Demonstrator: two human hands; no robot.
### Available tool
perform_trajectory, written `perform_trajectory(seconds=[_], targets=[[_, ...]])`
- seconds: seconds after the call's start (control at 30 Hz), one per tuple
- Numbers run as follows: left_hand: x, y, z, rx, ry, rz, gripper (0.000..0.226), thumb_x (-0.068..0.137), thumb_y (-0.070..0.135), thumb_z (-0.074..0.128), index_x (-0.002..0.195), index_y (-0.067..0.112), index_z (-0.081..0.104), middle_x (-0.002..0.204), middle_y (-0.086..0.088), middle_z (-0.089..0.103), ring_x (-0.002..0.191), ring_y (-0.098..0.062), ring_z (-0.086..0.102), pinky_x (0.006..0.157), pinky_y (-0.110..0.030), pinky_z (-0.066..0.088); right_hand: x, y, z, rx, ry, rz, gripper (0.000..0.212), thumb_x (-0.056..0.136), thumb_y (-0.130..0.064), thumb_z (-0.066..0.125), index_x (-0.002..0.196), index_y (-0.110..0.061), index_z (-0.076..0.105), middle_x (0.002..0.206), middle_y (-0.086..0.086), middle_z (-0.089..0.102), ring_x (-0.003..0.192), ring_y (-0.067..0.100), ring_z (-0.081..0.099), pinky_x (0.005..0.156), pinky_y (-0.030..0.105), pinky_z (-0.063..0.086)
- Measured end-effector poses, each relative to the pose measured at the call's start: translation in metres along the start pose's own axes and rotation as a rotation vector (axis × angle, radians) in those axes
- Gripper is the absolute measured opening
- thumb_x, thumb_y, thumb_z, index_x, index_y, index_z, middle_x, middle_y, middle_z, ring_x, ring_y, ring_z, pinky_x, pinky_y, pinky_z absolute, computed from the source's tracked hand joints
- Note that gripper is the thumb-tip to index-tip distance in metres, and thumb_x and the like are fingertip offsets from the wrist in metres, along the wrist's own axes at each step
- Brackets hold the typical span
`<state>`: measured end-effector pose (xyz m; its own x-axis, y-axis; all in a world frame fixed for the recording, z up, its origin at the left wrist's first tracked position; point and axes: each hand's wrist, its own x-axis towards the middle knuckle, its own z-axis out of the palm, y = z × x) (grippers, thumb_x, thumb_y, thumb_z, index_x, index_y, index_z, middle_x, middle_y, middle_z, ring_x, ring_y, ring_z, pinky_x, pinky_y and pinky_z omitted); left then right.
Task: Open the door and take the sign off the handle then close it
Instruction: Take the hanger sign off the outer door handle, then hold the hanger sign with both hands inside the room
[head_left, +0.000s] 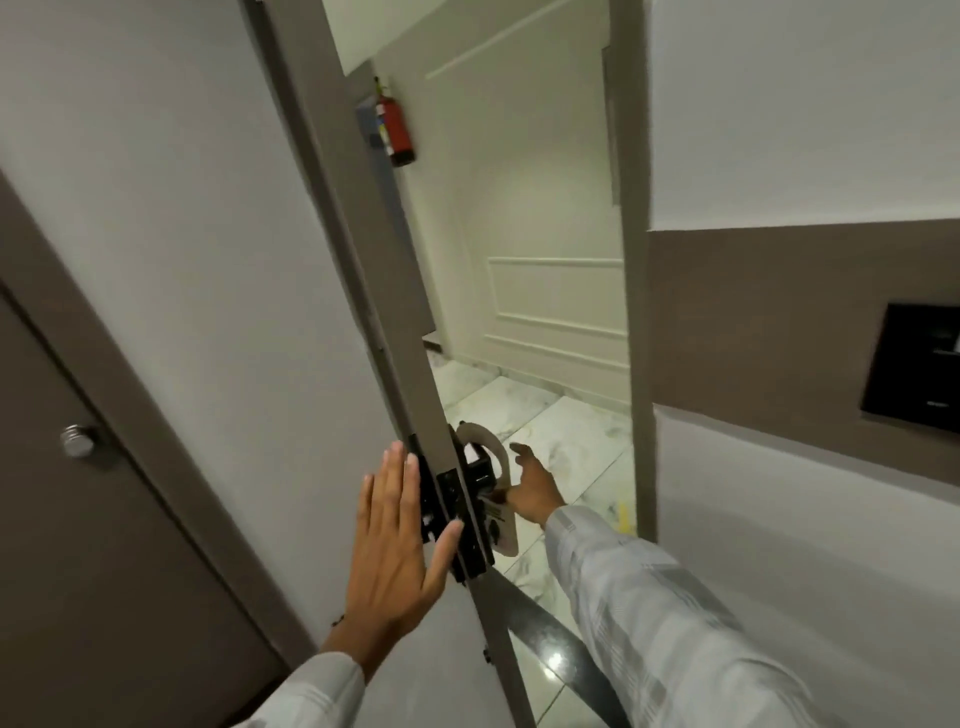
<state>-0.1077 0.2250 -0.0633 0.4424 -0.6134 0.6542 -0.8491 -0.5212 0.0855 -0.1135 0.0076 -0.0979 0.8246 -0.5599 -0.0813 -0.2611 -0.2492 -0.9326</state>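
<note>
Holding the open door with a flat, spread left hand, the person pinches the sign on the outer handle, lower centre, with the right hand; yanking sideways could tear its loop

You have the door standing open, its grey edge turned toward you, white on the inner face. The black handle and lock plate sit on that edge. The pale cardboard sign hangs from the outer handle by its rounded hook, tilted, dark print on its lower part.
</note>
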Motion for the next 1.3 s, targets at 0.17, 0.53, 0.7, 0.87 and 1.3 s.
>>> perform_trajectory(seconds=[0.17,0.53,0.7,0.87,1.3], targets=[[-0.001,-0.002,-0.010,0.096,0.008,0.014,0.079,0.098,0.057,0.025,0.155,0.007,0.003,0.166,-0.011,-0.005,0.152,-0.029,0.001,0.124,-0.040,-0.003,-0.004,-0.012,0.022,-0.122,0.078,-0.001,0.019,0.087,-0.002,0.062,0.101,-0.007,0.074,0.106,0.014,0.074,0.102,0.032,0.068,0.089,0.039,0.058],[-0.025,-0.006,-0.022,0.040,0.050,-0.019,0.073,0.097,0.053,0.034,0.156,0.018,0.007,0.164,-0.018,-0.010,0.151,-0.037,-0.006,0.123,-0.051,0.003,-0.011,-0.050,0.023,-0.020,0.145,0.080,0.003,0.086,-0.005,0.068,0.086,-0.006,0.065,0.100,0.016,0.072,0.085,0.034,0.073,0.073,0.039,0.064],[-0.066,0.056,0.015,-0.031,-0.179,0.094,0.061,0.095,0.054,0.041,0.146,0.021,0.039,0.150,-0.010,0.046,0.132,-0.026,0.048,0.108,-0.045,0.039,-0.070,0.010,-0.009,0.453,-0.001,0.366,0.015,0.079,0.003,0.059,0.094,0.001,0.061,0.100,0.021,0.069,0.079,0.032,0.072,0.057,0.032,0.063],[-0.084,0.118,0.070,-0.135,-0.608,0.151,0.037,0.098,0.042,0.045,0.122,0.021,0.064,0.119,-0.002,0.070,0.103,-0.027,0.063,0.084,-0.037,0.048,-0.154,0.093,-0.069,0.601,0.124,0.536,0.019,0.075,0.008,0.053,0.092,0.002,0.059,0.093,0.023,0.066,0.070,0.031,0.070,0.050,0.028,0.060],[-0.173,0.433,0.091,-0.967,-1.168,0.221,0.013,0.092,0.021,0.066,0.090,0.015,0.078,0.085,0.002,0.078,0.070,-0.007,0.071,0.060,-0.015,0.052,-0.510,0.288,-0.258,0.696,0.630,0.582,0.023,0.087,-0.006,0.078,0.105,-0.013,0.065,0.084,0.001,0.073,0.070,0.015,0.069,0.062,0.027,0.054]])
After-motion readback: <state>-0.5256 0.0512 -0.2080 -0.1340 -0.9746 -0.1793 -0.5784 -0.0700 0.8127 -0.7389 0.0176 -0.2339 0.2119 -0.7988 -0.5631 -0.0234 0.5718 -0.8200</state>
